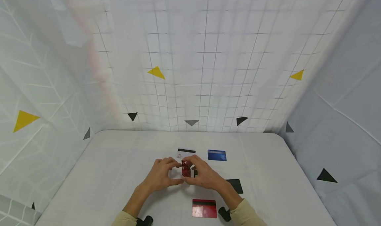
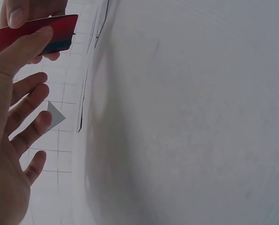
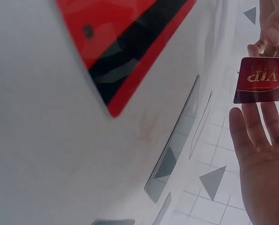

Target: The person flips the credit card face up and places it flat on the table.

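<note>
Both hands meet over the middle of the white table around a red card (image 1: pixel 186 169), marked "VIP" in gold on the face seen in the right wrist view. My right hand (image 1: pixel 203 174) pinches this card, its thumb on one face and fingertips behind it in the left wrist view. From the other side, my left hand (image 1: pixel 162 174) reaches to the card's edge. Its thumb (image 2: pixel 32 44) overlaps the card, while its other fingers are spread loosely below and apart from it.
Beyond the hands lie a white card with a black stripe (image 1: pixel 186 153) and a blue card (image 1: pixel 217 155). A black card (image 1: pixel 235 186) is partly covered by the right forearm. Nearer me lies a red card with a black stripe (image 1: pixel 204 208). White sheets hang around the table (image 1: pixel 98 173).
</note>
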`<state>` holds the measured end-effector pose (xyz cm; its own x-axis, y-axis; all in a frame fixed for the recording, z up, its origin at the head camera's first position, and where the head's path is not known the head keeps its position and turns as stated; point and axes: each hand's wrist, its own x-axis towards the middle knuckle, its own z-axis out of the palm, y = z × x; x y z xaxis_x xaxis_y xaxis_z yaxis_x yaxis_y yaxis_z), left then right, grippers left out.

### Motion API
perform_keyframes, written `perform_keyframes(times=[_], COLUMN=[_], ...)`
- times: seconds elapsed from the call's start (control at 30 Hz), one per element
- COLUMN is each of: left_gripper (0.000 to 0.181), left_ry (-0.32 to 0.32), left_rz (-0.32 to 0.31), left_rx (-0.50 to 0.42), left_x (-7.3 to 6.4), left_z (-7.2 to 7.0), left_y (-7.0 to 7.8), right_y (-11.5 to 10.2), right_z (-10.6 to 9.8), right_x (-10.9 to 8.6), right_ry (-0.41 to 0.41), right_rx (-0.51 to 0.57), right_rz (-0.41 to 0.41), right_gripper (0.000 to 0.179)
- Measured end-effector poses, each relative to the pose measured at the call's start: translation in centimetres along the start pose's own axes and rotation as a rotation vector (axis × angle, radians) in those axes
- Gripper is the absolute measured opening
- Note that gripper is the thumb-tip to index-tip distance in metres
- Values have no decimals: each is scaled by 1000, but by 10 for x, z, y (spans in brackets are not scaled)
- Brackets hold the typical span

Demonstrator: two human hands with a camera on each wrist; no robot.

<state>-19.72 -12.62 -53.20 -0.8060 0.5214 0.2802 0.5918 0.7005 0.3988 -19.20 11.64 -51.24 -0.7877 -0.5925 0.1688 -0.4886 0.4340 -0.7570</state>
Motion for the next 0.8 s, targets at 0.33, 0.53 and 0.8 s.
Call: perform_keyframes(times=[0.33,0.53,0.8], left_gripper=[62,63,61], left_ry=[35,72,79], left_rz=[-3,18,43], left_rx=[-97,-109,-125], left_x=[0,-2,-3], left_z=[-5,-8,-9], left_y=[-1,-2,-3], right_y=[-1,-2,-1], right_z=[-3,-2,0], right_x=[0,1,2], right_ry=[-19,-44,-46], right_rx=[-64,-143,-240], right_rz=[83,112,106], right_gripper=[59,59,57])
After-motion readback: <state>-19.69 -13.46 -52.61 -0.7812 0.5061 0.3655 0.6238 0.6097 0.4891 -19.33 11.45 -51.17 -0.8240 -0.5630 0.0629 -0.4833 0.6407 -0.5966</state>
